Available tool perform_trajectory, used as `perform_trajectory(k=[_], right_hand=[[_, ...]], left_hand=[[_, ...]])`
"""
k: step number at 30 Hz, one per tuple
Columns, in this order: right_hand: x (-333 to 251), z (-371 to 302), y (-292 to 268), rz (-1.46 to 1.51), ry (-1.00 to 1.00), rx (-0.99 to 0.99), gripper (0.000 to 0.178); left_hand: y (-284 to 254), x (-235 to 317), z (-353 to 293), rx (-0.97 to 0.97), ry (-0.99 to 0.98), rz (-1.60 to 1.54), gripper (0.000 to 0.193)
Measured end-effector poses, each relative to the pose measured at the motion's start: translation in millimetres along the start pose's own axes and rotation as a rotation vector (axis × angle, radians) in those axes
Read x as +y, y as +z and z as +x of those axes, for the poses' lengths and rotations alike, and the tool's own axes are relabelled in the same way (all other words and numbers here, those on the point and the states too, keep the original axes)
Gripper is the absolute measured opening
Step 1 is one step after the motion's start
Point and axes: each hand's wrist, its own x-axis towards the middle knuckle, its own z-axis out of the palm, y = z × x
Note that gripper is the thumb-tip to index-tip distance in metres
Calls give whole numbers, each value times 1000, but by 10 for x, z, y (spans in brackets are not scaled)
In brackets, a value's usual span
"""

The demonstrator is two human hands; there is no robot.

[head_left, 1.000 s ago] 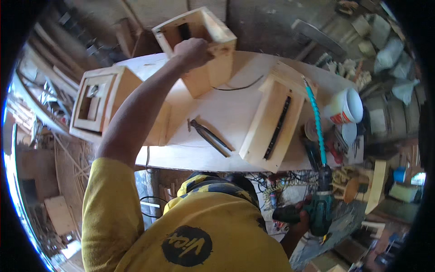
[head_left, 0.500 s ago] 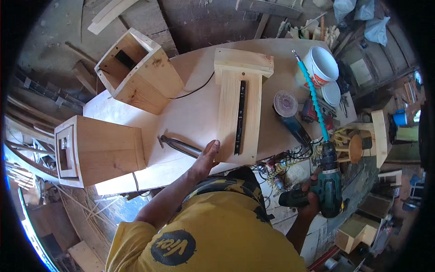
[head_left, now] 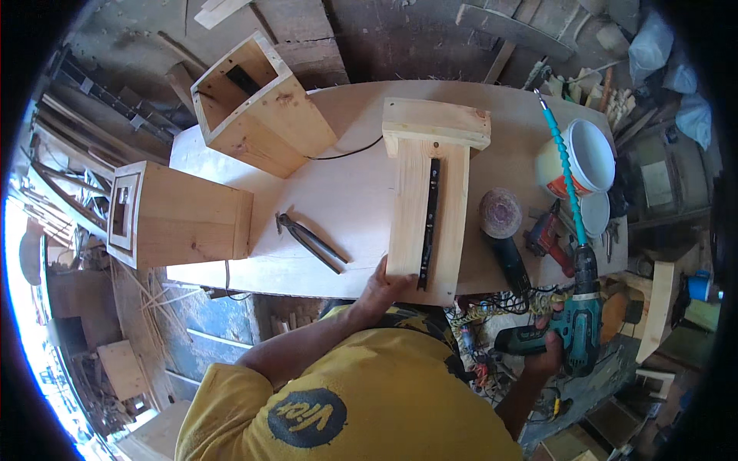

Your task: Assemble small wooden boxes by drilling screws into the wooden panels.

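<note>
My left hand (head_left: pixel 384 290) grips the near left corner of a pale wooden assembly (head_left: pixel 409 200), its fingers reaching over the face close to a black slotted metal strip (head_left: pixel 430 223). The strip lies lengthwise on the board. A thicker crosspiece (head_left: pixel 437 121) sits across the board's far end. In my right hand (head_left: pixel 550 349) is a green-and-black cordless drill (head_left: pixel 582 330), held by its handle off the table's right front. A long turquoise flexible shaft (head_left: pixel 566 169) extends from its chuck, ending in a metal tip. Pincers (head_left: pixel 311 244) lie left of the assembly.
Two tapered wooden boxes (head_left: pixel 265 115) (head_left: pixel 188 215) stand at the table's left. To the right are an angle grinder (head_left: pixel 503 238), a red tool (head_left: pixel 547 242) and a white bucket (head_left: pixel 590 157). Cables (head_left: pixel 492 307) hang along the front edge. The tabletop (head_left: pixel 346 192) is pale.
My left hand has shifted from beside the assembly's left edge onto its near corner. The whole view has turned and shifted slightly. The drill stays in my right hand.
</note>
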Motion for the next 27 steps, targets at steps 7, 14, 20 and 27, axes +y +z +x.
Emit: perform_trajectory(k=[7, 14, 20, 27], right_hand=[[16, 66, -304, -134, -11, 49, 56], [-41, 64, -151, -81, 12, 93, 53], [-61, -7, 1, -81, -101, 145, 61], [107, -296, -386, -534, -278, 128, 61]], left_hand=[[239, -68, 77, 22, 48, -104, 59], [575, -447, 318, 4, 243, -255, 68], [685, -459, 435, -68, -58, -50, 77], [-791, 1151, 9, 288, 369, 1010, 53]])
